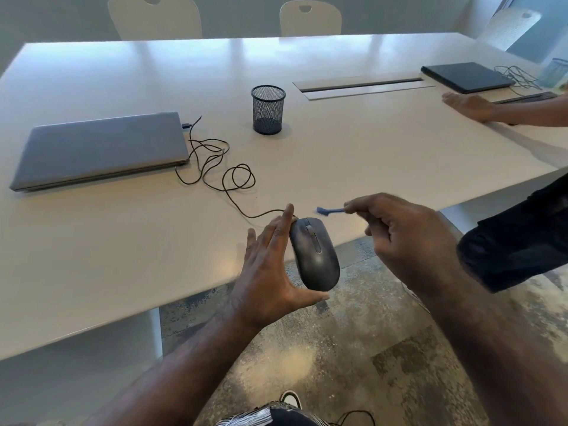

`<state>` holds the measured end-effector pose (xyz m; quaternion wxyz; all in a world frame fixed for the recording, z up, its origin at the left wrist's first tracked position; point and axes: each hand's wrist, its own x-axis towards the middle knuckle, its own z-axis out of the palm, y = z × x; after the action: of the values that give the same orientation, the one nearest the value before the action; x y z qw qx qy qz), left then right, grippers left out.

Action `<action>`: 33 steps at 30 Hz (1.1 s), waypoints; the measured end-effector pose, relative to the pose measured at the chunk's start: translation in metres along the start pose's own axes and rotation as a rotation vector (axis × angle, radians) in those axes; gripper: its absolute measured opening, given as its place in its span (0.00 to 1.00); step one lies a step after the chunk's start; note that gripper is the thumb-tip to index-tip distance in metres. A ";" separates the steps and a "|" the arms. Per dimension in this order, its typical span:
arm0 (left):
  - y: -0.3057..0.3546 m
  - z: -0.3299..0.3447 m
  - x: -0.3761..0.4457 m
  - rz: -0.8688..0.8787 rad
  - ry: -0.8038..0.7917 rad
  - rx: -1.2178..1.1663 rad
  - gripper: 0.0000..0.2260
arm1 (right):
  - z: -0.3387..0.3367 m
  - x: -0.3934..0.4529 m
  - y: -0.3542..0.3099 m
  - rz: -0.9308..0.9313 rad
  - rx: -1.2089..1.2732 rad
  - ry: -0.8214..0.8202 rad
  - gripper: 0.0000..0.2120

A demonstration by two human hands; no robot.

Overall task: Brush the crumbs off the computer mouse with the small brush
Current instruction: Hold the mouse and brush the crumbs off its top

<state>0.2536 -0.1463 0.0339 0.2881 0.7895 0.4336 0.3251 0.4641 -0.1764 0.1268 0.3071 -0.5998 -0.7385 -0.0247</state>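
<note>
A dark grey wired computer mouse [314, 255] is held up over the table's near edge by my left hand [270, 272], thumb under its rear and fingers along its left side. My right hand [402, 238] pinches the handle of a small blue brush [330, 210], whose blurred head points left, just above and right of the mouse's front. The brush is not touching the mouse. The mouse's black cable [221, 167] runs in loops across the white table [384, 155] towards a shut grey laptop [101, 149]. No crumbs can be made out on the mouse.
A black mesh pen cup [268, 109] stands mid-table. A dark shut laptop [467, 76] with tangled cables lies at the far right. Another person's hand [470, 107] rests on the table's right side, their dark clothing [522, 241] close to my right arm. Chairs stand behind.
</note>
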 end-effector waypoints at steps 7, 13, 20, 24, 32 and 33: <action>-0.005 -0.004 -0.002 -0.006 0.007 0.025 0.63 | -0.011 0.004 -0.006 -0.048 0.052 -0.061 0.09; 0.000 -0.001 -0.001 0.019 -0.017 0.051 0.64 | -0.011 0.009 -0.015 -0.056 -0.004 -0.008 0.09; -0.001 -0.002 -0.003 0.009 -0.033 0.060 0.65 | -0.015 0.006 -0.020 -0.112 0.035 -0.066 0.10; 0.001 -0.001 -0.002 0.017 -0.029 0.089 0.65 | -0.013 0.008 -0.029 -0.166 -0.066 -0.091 0.14; -0.002 -0.003 -0.002 -0.001 -0.037 0.091 0.66 | -0.013 0.009 -0.033 -0.243 -0.064 -0.181 0.16; -0.003 -0.004 -0.001 -0.002 -0.033 0.090 0.66 | -0.013 0.010 -0.032 -0.240 -0.065 -0.153 0.16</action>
<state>0.2490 -0.1458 0.0337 0.2597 0.8066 0.4438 0.2917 0.4397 -0.1818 0.1527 0.2250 -0.5167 -0.8251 -0.0392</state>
